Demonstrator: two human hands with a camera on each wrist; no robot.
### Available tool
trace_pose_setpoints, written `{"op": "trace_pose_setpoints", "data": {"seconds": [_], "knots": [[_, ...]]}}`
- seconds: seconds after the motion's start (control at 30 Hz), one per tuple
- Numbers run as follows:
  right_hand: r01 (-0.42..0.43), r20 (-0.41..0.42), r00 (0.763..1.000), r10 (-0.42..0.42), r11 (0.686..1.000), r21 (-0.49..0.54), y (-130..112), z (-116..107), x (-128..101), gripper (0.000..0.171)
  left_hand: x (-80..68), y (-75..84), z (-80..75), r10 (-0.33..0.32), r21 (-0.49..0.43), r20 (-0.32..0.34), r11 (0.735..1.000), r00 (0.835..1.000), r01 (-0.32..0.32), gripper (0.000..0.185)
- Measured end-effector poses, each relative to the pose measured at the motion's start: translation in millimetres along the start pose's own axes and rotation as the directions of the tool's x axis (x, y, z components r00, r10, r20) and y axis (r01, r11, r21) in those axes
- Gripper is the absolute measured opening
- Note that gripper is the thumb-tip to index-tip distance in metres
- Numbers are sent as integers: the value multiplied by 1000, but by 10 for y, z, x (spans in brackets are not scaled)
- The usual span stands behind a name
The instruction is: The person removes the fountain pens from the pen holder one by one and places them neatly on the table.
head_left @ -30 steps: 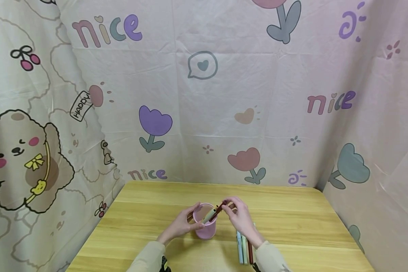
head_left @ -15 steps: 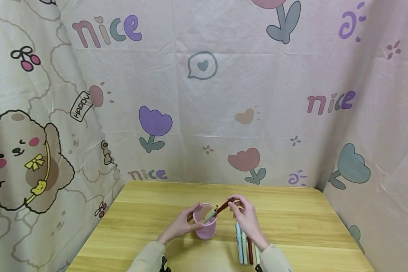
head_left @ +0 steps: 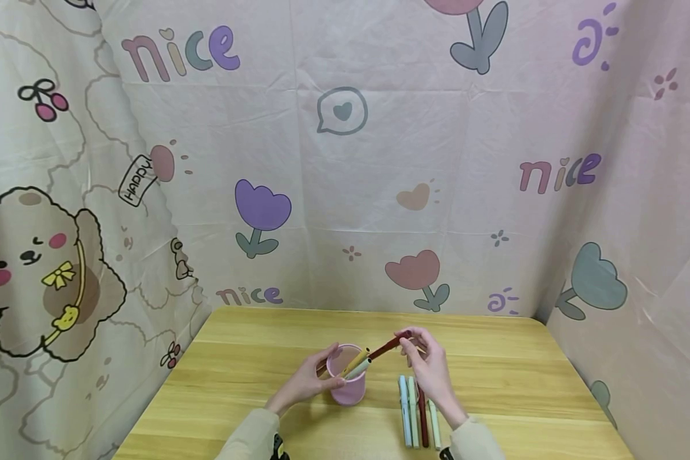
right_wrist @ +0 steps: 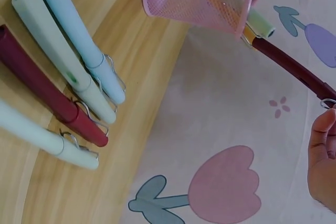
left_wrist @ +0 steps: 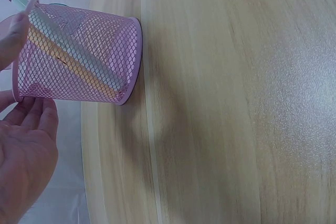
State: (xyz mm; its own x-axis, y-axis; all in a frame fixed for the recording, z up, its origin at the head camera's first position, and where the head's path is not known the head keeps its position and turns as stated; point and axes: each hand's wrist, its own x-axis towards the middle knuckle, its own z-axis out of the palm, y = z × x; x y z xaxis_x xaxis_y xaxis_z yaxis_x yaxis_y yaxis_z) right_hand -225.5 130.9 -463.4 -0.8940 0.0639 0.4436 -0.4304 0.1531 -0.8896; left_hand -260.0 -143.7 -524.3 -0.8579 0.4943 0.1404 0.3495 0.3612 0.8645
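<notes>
My left hand (head_left: 307, 378) grips a pink mesh pen holder (head_left: 348, 392) near its rim, which leans toward the right. Inside it a yellow pen (head_left: 354, 361) and a pale green pen (head_left: 359, 368) slant out over the rim; their lower parts show through the mesh in the left wrist view. With thumb and fingertips my right hand (head_left: 428, 361) pinches the end of a dark red pen (head_left: 386, 345). That pen points down and left, its lower end at the holder's mouth, overlapping the yellow pen in the right wrist view (right_wrist: 294, 66).
Right of the holder, several capped pens lie side by side on the wooden table (head_left: 236, 358): a light blue pen (right_wrist: 73, 22), a pale green pen (right_wrist: 50, 35), a dark red pen (right_wrist: 39, 82) and a paler green pen (right_wrist: 34, 132). Behind hangs a printed curtain (head_left: 345, 179).
My right hand has moved right, drawing the dark red pen outward from the holder. The yellow pen shows more over the rim. My left hand and the holder have stayed in place.
</notes>
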Motion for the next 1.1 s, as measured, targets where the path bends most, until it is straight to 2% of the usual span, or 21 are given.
{"op": "trace_pose_setpoints", "data": {"seconds": [0.5, 0.83, 1.1], "knots": [[30, -26, 999, -30, 1000, 1, 15, -181, -13, 17, -5, -15, 1, -4, -11, -3, 1000, 1000, 4, 89], [54, -13, 998, -54, 998, 9, 92, -328, -31, 18, 3, -23, 4, 8, 0, -2, 1000, 1000, -8, 89], [49, -40, 998, -51, 998, -51, 207, -465, -32, 12, 5, -29, 6, 9, 2, -4, 1000, 1000, -9, 89]]}}
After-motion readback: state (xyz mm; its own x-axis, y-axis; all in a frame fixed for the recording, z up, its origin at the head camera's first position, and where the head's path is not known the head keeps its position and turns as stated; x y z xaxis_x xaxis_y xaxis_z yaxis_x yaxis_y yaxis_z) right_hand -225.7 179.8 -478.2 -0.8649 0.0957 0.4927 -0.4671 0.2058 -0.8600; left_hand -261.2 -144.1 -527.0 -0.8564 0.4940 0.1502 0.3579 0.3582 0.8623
